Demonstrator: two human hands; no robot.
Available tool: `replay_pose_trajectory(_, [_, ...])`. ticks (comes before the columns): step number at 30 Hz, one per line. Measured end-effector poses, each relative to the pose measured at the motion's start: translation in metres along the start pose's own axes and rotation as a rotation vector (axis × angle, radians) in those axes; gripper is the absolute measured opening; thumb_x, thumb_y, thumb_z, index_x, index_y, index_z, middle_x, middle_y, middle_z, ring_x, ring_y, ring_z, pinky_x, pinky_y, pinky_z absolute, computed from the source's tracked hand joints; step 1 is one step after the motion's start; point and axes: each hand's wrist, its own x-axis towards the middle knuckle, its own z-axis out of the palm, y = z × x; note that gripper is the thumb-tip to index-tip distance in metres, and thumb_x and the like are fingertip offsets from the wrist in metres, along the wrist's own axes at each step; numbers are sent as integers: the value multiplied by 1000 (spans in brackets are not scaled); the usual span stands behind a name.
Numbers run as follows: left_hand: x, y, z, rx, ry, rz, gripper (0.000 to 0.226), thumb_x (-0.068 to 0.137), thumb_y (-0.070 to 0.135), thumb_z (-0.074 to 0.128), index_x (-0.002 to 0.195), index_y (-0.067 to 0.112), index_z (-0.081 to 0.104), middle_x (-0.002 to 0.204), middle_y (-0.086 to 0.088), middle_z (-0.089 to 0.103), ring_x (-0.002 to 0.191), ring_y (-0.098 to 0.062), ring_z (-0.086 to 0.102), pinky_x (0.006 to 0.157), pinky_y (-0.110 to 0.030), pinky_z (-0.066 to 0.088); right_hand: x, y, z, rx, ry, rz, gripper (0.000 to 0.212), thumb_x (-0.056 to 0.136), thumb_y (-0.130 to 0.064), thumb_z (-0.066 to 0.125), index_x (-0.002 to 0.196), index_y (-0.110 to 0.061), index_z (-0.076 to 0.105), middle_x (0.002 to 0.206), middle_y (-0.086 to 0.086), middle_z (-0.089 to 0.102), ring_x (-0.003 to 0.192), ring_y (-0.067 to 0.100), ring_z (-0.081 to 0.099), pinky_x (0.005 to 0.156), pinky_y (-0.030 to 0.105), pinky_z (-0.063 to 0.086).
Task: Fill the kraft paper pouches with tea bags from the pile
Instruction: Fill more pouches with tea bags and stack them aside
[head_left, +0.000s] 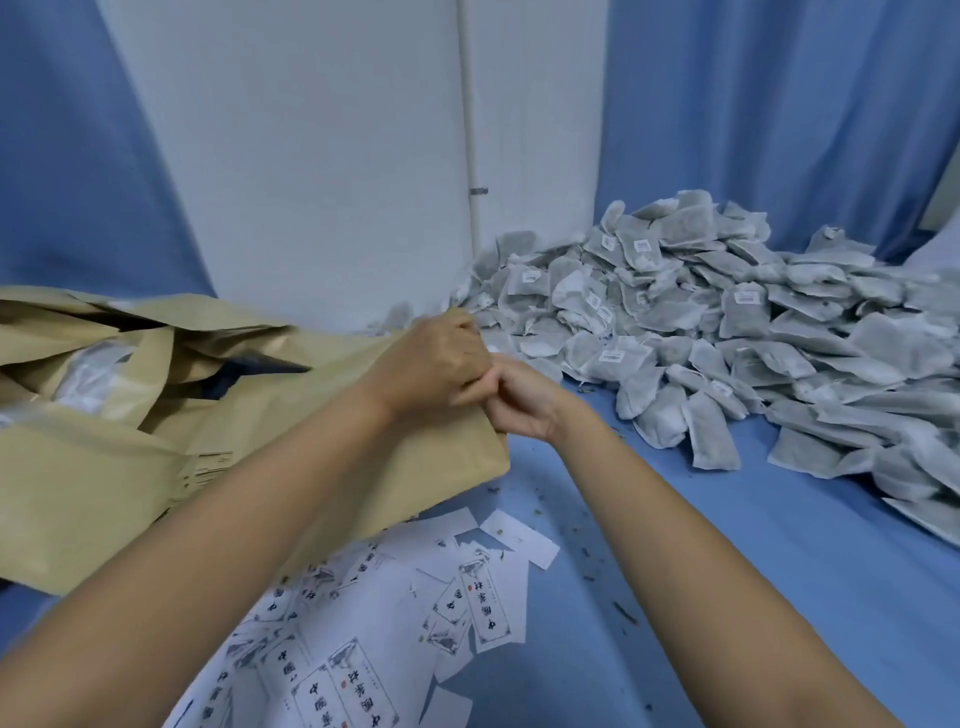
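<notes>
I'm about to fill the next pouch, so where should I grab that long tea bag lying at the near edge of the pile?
Probably pinch the tea bag by its near end, coming from the blue surface in front with the right hand. That end lies free, while its far end butts against the pile.

White printed paper slips (363, 649) lie scattered and overlapping on the blue table (727, 597). Dark crumbs (621, 613) dot the table beside them. Behind, blue curtains (78, 156) hang either side of a white wall (311, 156), where a thin pipe (466, 104) runs down.
</notes>
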Motion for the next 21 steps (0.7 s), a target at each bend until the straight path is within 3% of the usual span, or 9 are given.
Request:
replay_pose_trajectory(1, [5,-4,9,-23,7,-78,42,88,8,47,47,2,53,46,-13,51,41,-25,47,49,-33,48,-1,-4,-21,-11,89,-74,20,89,4,45,81,-4,62,71,6,70,69,11,68,62,22,53])
replay_pose_trajectory(3, [16,-6,28,-64,6,-180,46,88,13,41,45,0,49,43,-16,48,39,-27,46,44,-36,46,-10,-8,-71,-287,659,-181,18,89,-9,53,73,-7,62,67,6,65,68,21,63,63,31,48])
replay_pose_trajectory(5, [29,-1,52,-83,-18,-165,49,88,17,38,43,0,46,41,-17,44,36,-29,44,42,-36,44,-28,0,-130,-926,1212,-51,20,87,-25,57,89,-6,64,92,13,63,95,31,55,79,38,44])
replay_pose_trajectory(6, [36,4,65,-100,-36,-135,49,88,18,37,42,1,44,40,-17,44,35,-30,42,41,-35,44,-38,9,-151,-1173,1336,113,35,87,-34,58,107,-6,60,113,16,57,111,34,48,89,41,40])
replay_pose_trajectory(8, [52,15,86,-134,-65,-81,49,87,20,36,42,2,43,40,-17,44,34,-30,40,42,-34,44,-49,29,-183,-1320,1388,363,57,86,-45,57,129,-9,45,136,18,40,127,37,34,98,45,34])
replay_pose_trajectory(11, [69,28,112,-179,-104,-1,48,85,18,38,40,4,43,38,-14,44,32,-27,39,39,-29,43,-50,48,-207,-1347,1379,488,62,84,-50,56,135,-21,35,140,15,30,124,37,32,93,44,34])
replay_pose_trajectory(13, [71,30,127,-192,-140,24,49,86,20,37,41,3,45,39,-13,45,33,-27,40,40,-29,43,-44,53,-219,-1425,1355,479,60,86,-49,57,136,-25,34,140,15,29,121,37,35,91,44,35])
replay_pose_trajectory(16, [71,30,142,-206,-190,5,53,89,25,30,44,1,47,43,-15,47,38,-30,43,47,-35,45,-40,52,-237,-1530,1305,436,42,91,-23,53,131,-25,42,135,15,35,117,35,40,91,44,35])
replay_pose_trajectory(21, [67,28,147,-229,-193,-26,51,88,24,33,43,2,44,41,-15,45,36,-30,40,43,-32,42,-47,41,-250,-1363,1210,164,27,89,-11,48,115,-16,56,123,11,49,108,32,49,84,40,39])
